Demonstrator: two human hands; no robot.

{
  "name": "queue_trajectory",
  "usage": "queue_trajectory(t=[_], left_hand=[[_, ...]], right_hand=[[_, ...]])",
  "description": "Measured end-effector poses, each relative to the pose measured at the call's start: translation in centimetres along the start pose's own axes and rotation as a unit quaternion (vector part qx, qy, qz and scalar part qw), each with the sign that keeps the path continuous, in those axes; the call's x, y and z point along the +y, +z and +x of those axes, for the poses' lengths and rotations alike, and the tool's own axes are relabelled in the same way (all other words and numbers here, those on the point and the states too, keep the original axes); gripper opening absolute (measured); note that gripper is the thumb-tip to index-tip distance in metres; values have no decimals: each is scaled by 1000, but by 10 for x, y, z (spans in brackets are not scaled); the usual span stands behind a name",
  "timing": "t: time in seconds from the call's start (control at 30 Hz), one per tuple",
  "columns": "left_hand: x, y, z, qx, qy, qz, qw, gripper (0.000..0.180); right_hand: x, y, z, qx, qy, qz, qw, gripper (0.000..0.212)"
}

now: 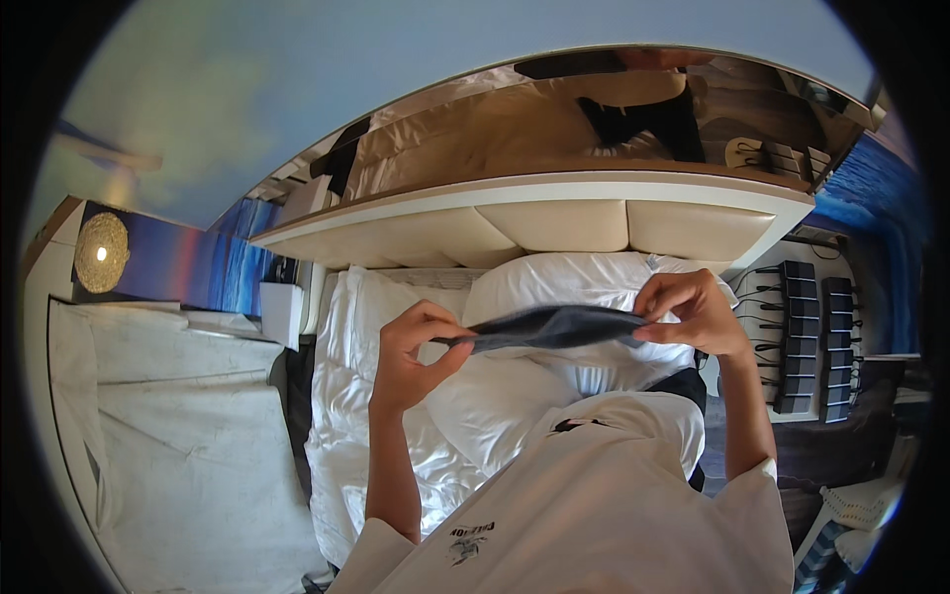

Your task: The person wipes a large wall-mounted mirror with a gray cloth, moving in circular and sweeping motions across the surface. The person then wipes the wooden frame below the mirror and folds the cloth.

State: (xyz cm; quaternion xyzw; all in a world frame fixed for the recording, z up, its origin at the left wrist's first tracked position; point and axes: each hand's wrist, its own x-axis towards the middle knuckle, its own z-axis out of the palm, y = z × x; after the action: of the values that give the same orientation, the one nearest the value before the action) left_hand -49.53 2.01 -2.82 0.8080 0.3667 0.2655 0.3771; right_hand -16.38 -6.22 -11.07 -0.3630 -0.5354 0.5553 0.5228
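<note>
A dark grey-blue piece of cloth (554, 327), blurred by motion, is stretched sideways in front of me. My left hand (421, 348) pinches its left end between thumb and fingers. The opposite end is gripped by my right hand (693, 312) in the same way. The cloth narrows toward each end and looks wider in the middle; what kind of piece it is cannot be made out. Both hands hold it above the bed, whose rumpled white bedding (361, 436) and white pillow (554, 275) show beneath and behind it.
Beyond the pillow stands a padded cream headboard (574, 228) with a long mirror (475, 129) above. On the right, black box-like devices with cables (800, 337) line a white surface. At left are a pale covered surface (198, 455) and a round woven lamp (102, 253).
</note>
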Motion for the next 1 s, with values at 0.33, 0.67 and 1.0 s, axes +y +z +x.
queue_trajectory(t=[0.33,0.67,1.0], left_hand=[[-44,2,13,-109,16,35,993,20],[-47,-7,11,-24,9,-94,995,23],[-40,42,9,91,-141,-212,963,22]], right_hand=[[-11,20,-6,62,3,-257,965,12],[10,29,-16,166,-3,-42,985,21],[41,38,-25,299,20,21,954,23]])
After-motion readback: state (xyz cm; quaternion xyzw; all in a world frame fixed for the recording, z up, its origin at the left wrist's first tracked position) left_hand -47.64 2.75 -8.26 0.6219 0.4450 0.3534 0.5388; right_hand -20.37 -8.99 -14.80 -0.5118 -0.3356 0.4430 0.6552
